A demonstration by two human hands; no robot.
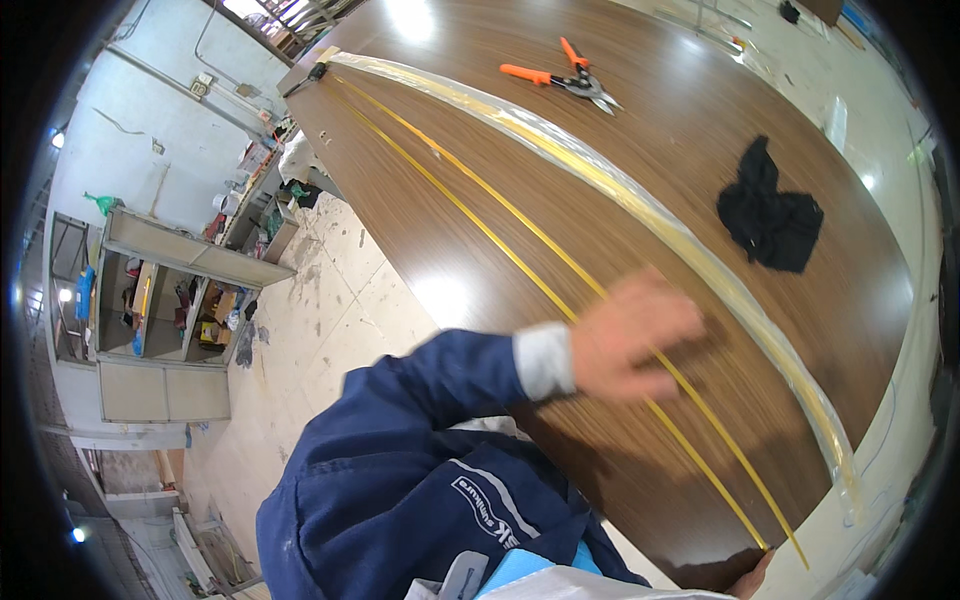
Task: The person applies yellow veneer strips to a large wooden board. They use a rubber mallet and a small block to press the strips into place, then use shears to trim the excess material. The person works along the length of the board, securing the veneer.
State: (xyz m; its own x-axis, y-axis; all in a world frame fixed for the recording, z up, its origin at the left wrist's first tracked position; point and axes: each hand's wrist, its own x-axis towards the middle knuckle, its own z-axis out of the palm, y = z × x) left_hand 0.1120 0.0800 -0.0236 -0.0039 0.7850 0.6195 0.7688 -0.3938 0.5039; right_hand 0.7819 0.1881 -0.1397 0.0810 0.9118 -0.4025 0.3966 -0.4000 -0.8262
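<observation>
1. Two thin yellow strips, the upper strip (516, 218) and the lower strip (500, 244), lie along the brown wooden table (400, 235).
2. Their long axis runs slantwise from the upper left down to the lower right, with a slight bow. They sit close together at the far upper-left end and spread somewhat apart along their length; at the lower right, the upper strip's tip reaches a little further than the lower strip's.
3. The left hand (636, 335) is over the middle stretch of both strips, back upward, fingers pointing right. The thumb stands apart from the bent fingers, with the upper strip showing between them. Motion blur hides whether the hand grips or merely passes above the strips, so I cannot tell.
4. The right hand (752, 580) shows only in part at the lower edge, just beside the lower strip's end. I cannot tell how wide it is or what it holds.
5. Beyond the strips, a broader yellow band in clear plastic (640, 203) curves the same way.
6. Further across lie orange-handled snips (570, 80), blades toward the lower right, and a crumpled black cloth (775, 220).
</observation>
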